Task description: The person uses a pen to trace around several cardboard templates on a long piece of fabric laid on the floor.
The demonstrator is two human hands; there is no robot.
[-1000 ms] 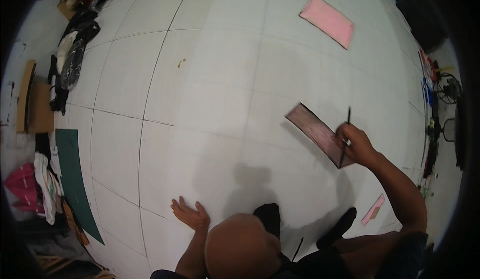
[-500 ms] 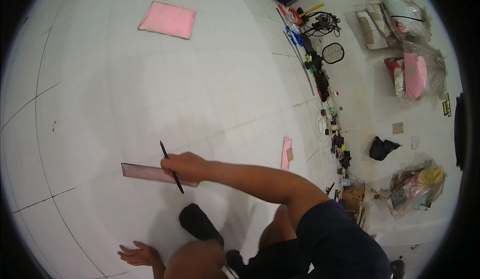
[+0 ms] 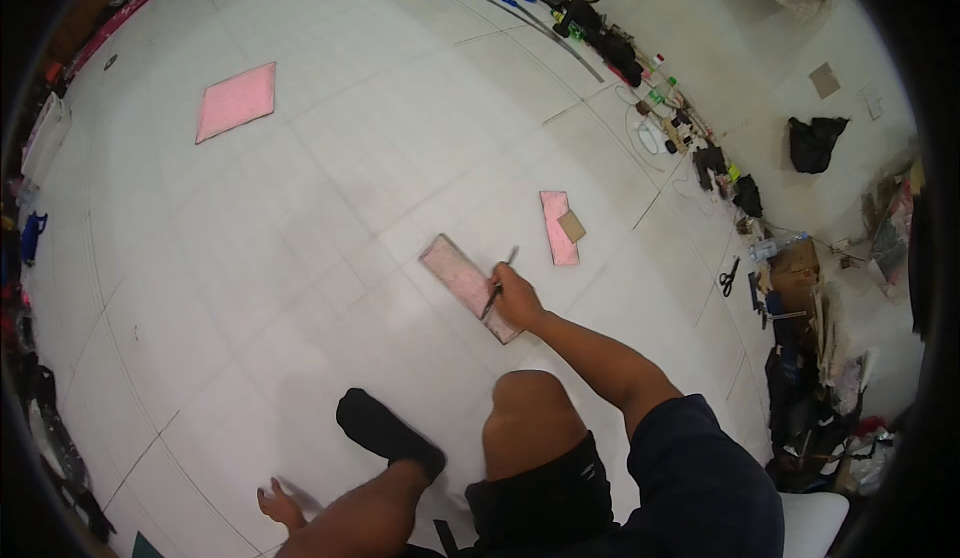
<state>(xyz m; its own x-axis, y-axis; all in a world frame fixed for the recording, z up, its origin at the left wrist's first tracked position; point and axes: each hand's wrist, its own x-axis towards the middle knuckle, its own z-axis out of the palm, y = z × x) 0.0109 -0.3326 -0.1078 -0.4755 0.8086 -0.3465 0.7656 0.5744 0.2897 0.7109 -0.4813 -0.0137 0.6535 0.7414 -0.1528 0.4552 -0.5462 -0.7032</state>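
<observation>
A slim black pen is gripped in my right hand, angled across the fingers. The same hand is on a long pink strip with dark edges, at its nearer right part; how the fingers meet it is partly hidden. To the right of it, a shorter pink strip lies on the floor with a small brown square piece on it. My left hand is low at the left beside my leg, fingers apart and holding nothing I can see. A pink four-sided sheet lies farther off at the left.
White tiled floor spreads around me. Bottles, cables and tools line the wall at the right, with scissors near a cardboard box. A black bag is beyond them. More clutter runs along the left edge.
My view has turned and shifted. My right hand, with the pen, and the long pink strip have moved together rightward, nearer the shorter strip. My left hand stays low at the left.
</observation>
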